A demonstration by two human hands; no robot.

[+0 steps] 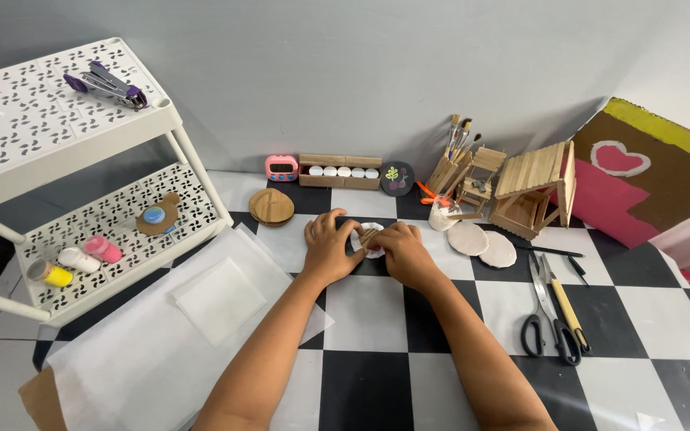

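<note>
White disc (370, 239) with short wooden sticks (369, 234) laid on it lies on the checkered surface (377, 319), at mid-depth, between the two hands. Left hand (327, 243): palm down, fingers curled, fingertips touching the disc's left edge. Right hand (405, 251): palm down, fingertips pressed together on the sticks and the disc's right edge. Whether either grip lifts the disc cannot be told; it appears to rest flat on the surface.

Surrounding items:
- Two flat pale discs (482, 243) lie to the right of the hands, overlapping each other.
- Scissors (545, 315) and a yellow-handled tool (566, 307) lie side by side further right, near the surface edge.
- A small house of wooden sticks (533, 187) stands behind the pale discs, beside a holder with paint brushes (458, 144).
- A wooden tray of white pots (339, 171), a pink timer (281, 168) and a round wooden piece (271, 207) sit along the back wall.
- Sheets of white paper (193, 319) cover the left part of the surface.
- A white perforated rack (49, 112) stands at the left; a purple stapler (107, 85) lies on its top shelf, small paint pots (81, 259) on the lower shelf.
</note>
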